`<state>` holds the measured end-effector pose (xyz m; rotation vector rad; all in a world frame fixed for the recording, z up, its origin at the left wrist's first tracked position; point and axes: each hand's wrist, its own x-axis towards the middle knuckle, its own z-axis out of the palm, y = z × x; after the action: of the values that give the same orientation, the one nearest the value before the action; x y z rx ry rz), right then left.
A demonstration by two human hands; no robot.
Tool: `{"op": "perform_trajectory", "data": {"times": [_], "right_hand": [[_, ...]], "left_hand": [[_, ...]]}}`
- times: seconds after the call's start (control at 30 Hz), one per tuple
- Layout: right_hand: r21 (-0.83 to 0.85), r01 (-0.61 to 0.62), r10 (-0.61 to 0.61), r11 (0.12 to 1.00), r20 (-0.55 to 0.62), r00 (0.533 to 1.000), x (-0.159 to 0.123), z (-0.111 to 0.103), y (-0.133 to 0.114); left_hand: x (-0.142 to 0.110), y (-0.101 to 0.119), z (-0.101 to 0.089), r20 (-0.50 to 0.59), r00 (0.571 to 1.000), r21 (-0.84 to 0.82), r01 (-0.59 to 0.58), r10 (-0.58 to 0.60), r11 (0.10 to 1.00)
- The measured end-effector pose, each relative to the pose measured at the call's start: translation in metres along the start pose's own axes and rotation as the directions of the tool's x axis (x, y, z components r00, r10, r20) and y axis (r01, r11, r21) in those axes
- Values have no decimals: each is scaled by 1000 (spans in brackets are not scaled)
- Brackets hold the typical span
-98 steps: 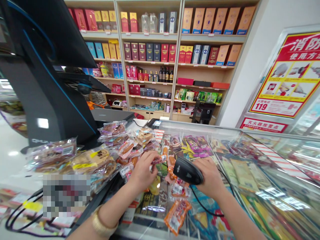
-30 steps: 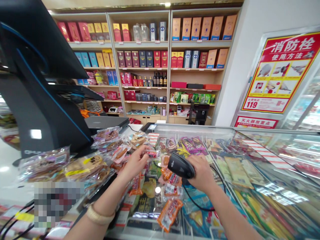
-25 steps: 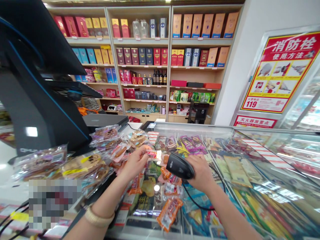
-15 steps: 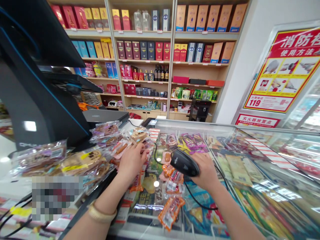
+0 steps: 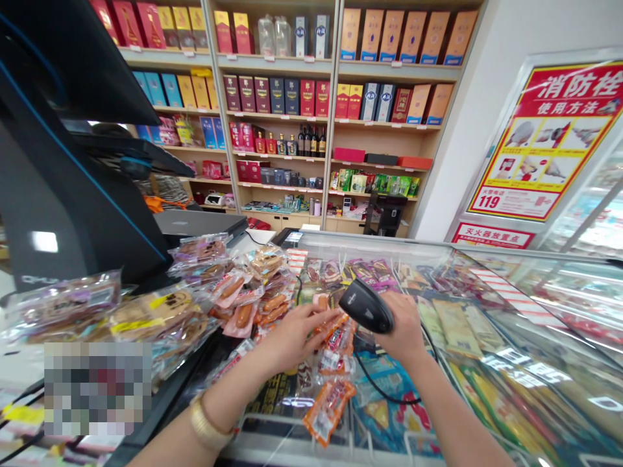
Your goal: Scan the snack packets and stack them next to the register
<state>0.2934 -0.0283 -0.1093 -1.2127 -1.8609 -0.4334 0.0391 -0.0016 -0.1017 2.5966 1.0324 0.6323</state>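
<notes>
My right hand [image 5: 405, 329] is closed around a black barcode scanner [image 5: 366, 305], held above the glass lid with its head pointing left; its black cable [image 5: 384, 392] trails down over the glass. My left hand [image 5: 294, 334], with a gold bracelet on the wrist, reaches right under the scanner. Its thumb and fingers pinch the edge of an orange snack packet [image 5: 335, 334] among several small sausage packets lying on the lid. Another orange packet [image 5: 327, 408] lies nearer me on the glass.
A heap of bagged snacks [image 5: 195, 305] covers the counter to the left, beside a black till screen on its stand [image 5: 73, 194]. The glass-lidded freezer [image 5: 487, 311] runs off to the right. Shelves of boxed bottles [image 5: 292, 97] and a red poster [image 5: 549, 143] stand behind.
My left hand has left the packet heap on the left and moved right to the orange packets under the scanner. The scanner has stayed in my right hand, shifting slightly.
</notes>
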Motion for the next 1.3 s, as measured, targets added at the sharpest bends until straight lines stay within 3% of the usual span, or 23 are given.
{"op": "perform_trajectory", "data": {"times": [0.07,0.13,0.27,0.37,0.53,0.7,0.93,1.17,1.23,1.3], "right_hand": [[-6,6,-6,1000,-1,1000,0,-1,0],[-8,11,-11,1000,0,1000,0,-1,0],[-7,8,-8,1000,-1,1000,0,0,1],[-13,9,-9,1000,-4,1000,0,0,1],[-2,47,-47,999,4,999,1,-2,1],[40,90,-93,995,110,990,3,-4,-4],[71,79,-93,994,225,970,2,-2,-8],[86,68,-84,994,200,976,0,-1,-7],[88,73,-88,993,181,980,0,-1,-7],[86,72,-85,994,165,983,0,-1,-7]], "left_hand": [[0,5,5,60,997,6,-57,57,998],[0,7,8,54,996,-15,-73,73,997],[1,6,11,-36,997,-134,-67,63,989],[0,5,10,-121,993,-198,-13,-11,980],[-1,2,-3,-350,930,-216,36,-112,976],[-3,-3,-15,-475,872,-175,40,-120,984],[-5,-1,-18,-475,878,-131,1,-64,991],[-4,-12,-18,-541,839,-48,27,-49,998],[-4,-22,-18,-557,827,25,102,-71,994],[-4,-30,-18,-533,836,152,249,-133,956]]}}
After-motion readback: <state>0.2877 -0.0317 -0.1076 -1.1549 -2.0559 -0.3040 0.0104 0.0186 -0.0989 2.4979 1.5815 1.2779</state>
